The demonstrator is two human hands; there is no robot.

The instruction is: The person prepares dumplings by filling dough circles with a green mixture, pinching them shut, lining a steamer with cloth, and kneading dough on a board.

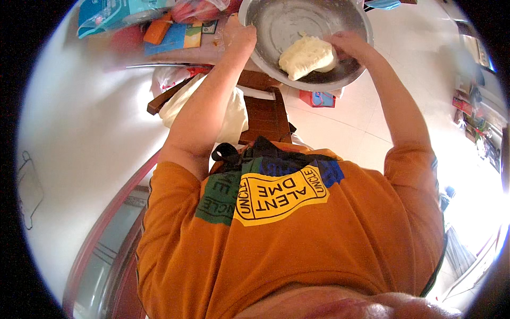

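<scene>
A wide grey metal basin (275, 24) sits at the top of the view, its inner wall smeared with pale residue. In it lies a lump of pale dough (306, 58), uneven and folded, nearer the side towards me. My left hand (240, 34) grips the basin's left rim. On the other side, my right hand (350, 46) reaches in over the right rim, its fingers closed at the right edge of the dough. That hand is slightly blurred, and its fingertips are partly hidden by the dough.
A table (207, 54) at upper left carries an orange box (157, 31), a blue packet (165, 40) and plastic-wrapped goods (195, 10). Below it stands a brown wooden chair (265, 113) with cream cloth (235, 113) over it. A red-and-blue box (318, 99) is on the tiled floor (338, 119).
</scene>
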